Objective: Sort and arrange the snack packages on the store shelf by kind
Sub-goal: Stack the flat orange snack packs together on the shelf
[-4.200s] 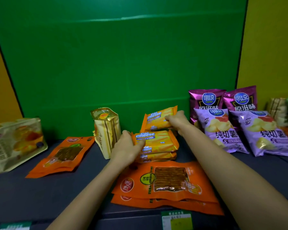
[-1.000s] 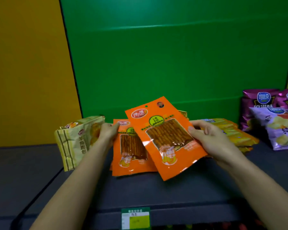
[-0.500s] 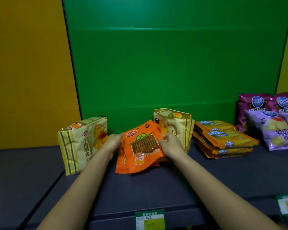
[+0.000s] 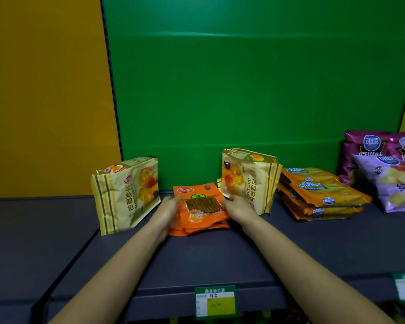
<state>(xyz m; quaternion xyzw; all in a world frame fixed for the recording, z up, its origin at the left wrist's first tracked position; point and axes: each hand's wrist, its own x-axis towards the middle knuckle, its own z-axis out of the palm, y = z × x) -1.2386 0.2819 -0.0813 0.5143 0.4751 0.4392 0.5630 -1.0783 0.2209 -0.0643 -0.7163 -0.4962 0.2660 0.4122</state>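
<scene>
Grip: left hand [image 4: 167, 210] and right hand [image 4: 237, 206] clasp the orange packets [image 4: 202, 215] by the side edges, fingers curled at the rims.
Orange packets: between the two hands, a small stack lying flat on the dark shelf [image 4: 220, 253], lower ones peeking out on the near side.
Left of grip: left croissant bag [image 4: 126, 195] standing upright, just beside the left hand.
Right of grip: right croissant bag [image 4: 250, 176] standing just behind the right hand; beyond it, stacked Cal Cheese packs [image 4: 318, 195], then lilac crisp bags [image 4: 388, 183] and magenta crisp bags [image 4: 369, 146].
Near side of grip: price tag [image 4: 215, 302] on the shelf's front edge.
Look: bright orange, red oval logo on top, green-yellow badge, clear window showing brown strips.
</scene>
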